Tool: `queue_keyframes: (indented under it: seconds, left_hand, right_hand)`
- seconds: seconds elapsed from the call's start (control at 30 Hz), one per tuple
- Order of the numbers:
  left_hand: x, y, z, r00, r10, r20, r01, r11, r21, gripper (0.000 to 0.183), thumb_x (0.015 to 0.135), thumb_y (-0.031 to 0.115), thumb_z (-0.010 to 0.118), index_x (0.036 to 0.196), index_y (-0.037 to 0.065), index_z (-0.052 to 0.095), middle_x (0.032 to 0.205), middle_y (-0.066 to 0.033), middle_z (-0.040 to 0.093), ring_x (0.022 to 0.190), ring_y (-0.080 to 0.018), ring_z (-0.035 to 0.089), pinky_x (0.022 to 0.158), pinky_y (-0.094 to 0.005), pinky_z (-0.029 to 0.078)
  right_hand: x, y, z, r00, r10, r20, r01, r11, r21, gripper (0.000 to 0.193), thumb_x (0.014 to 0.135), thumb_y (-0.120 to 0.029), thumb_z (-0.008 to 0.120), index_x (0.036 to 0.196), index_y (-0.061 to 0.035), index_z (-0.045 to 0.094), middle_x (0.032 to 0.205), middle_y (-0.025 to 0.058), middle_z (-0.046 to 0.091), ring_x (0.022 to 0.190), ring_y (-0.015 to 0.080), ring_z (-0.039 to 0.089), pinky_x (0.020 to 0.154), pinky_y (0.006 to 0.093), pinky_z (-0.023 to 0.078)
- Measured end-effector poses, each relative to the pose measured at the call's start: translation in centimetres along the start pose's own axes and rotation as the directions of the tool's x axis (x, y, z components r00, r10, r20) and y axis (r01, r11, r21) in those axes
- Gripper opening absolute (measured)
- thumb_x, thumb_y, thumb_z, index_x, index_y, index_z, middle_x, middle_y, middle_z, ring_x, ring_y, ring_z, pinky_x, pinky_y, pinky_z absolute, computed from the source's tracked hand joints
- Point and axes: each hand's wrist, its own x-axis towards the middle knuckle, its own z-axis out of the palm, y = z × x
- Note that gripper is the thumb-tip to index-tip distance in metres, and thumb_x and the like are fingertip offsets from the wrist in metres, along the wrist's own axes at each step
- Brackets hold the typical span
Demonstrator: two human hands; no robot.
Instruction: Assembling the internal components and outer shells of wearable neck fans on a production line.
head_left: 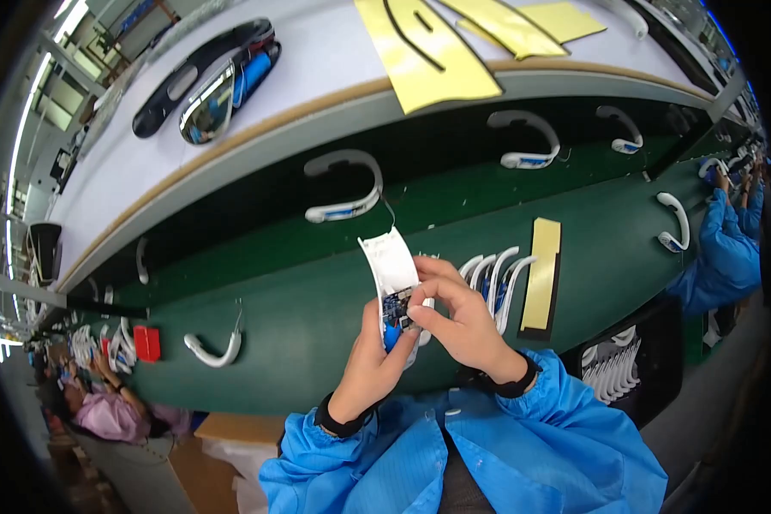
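My left hand (368, 368) is closed around the lower part of a curved white plastic housing (394, 261), which stands tilted above the green bench. Inside it sit a dark blue circuit board (397, 308) and a blue cylindrical part (391, 336). My right hand (467, 325) pinches at the board's right edge with thumb and forefinger; its other fingers go behind the housing. Whatever small piece may lie between those fingertips is hidden. Just right of my hands, several curved white housings with blue parts (499, 287) lie in a row.
A yellow strip on a black piece (540, 278) lies to the right. Hook-shaped white pieces (218, 349) are spaced along the bench (291, 317). The shelf above holds yellow sheets (437, 73) and a glossy dark device (210, 103). A black bin (660, 368) of white pieces stands lower right; co-workers sit at both sides.
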Motion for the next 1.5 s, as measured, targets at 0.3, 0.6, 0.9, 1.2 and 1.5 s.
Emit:
queue_keyframes:
  seconds: [0.3,0.6,0.9,1.2,1.5]
  left_hand:
    - [-0.8,-0.8,1.9,0.99,0.02,-0.136,-0.014,0.999,0.047,0.046,0.083,-0.001,0.048,0.125,-0.001,0.028,0.102,-0.0211,0.056,0.095,-0.0322,0.059,0.079,-0.0369,0.046]
    - [-1.1,-0.8,1.6,0.989,0.062,-0.135,-0.051,0.995,0.08,0.049,0.081,-0.004,0.047,0.126,-0.001,0.027,0.103,-0.0225,0.056,0.095,-0.0347,0.059,0.079,-0.0383,0.046]
    - [-1.2,-0.7,1.4,0.988,0.076,-0.135,-0.064,0.993,0.096,0.049,0.081,-0.005,0.048,0.125,-0.002,0.027,0.102,-0.0232,0.057,0.093,-0.0357,0.06,0.078,-0.0386,0.046]
    - [-1.1,-0.6,1.4,0.987,0.074,-0.141,-0.059,0.993,0.105,0.048,0.081,-0.004,0.049,0.125,-0.001,0.028,0.101,-0.0225,0.057,0.093,-0.0356,0.06,0.078,-0.0387,0.047]
    - [-1.2,-0.5,1.4,0.986,0.096,-0.133,-0.076,0.986,0.146,0.048,0.082,-0.004,0.048,0.125,-0.002,0.028,0.1,-0.0223,0.058,0.091,-0.0355,0.061,0.076,-0.0392,0.047]
  right_hand:
    - [-0.8,-0.7,1.1,0.998,-0.052,0.037,0.057,0.983,-0.173,0.01,0.079,-0.007,0.061,0.088,-0.0034,0.057,0.122,0.0152,0.043,0.11,0.0265,0.045,0.093,0.0338,0.035]
    - [-1.1,-1.1,1.7,0.993,-0.111,0.044,0.119,0.951,-0.284,0.007,0.08,-0.003,0.057,0.085,-0.002,0.051,0.121,0.0175,0.042,0.105,0.03,0.048,0.086,0.0341,0.04]
    - [-0.9,-1.2,1.9,0.992,-0.114,0.048,0.123,0.951,-0.285,0.007,0.079,-0.003,0.057,0.084,-0.0024,0.052,0.122,0.0179,0.042,0.106,0.0303,0.048,0.087,0.0339,0.04]
    - [-0.9,-0.9,2.0,0.993,-0.114,0.042,0.121,0.956,-0.269,0.008,0.079,-0.003,0.058,0.085,-0.0028,0.052,0.121,0.0182,0.042,0.104,0.0295,0.049,0.083,0.0331,0.042]
    - [-1.1,-0.7,2.2,0.986,-0.167,0.004,0.159,0.933,-0.323,0.01,0.078,-0.004,0.06,0.085,-0.0026,0.053,0.12,0.0188,0.044,0.1,0.0292,0.052,0.082,0.0328,0.043]
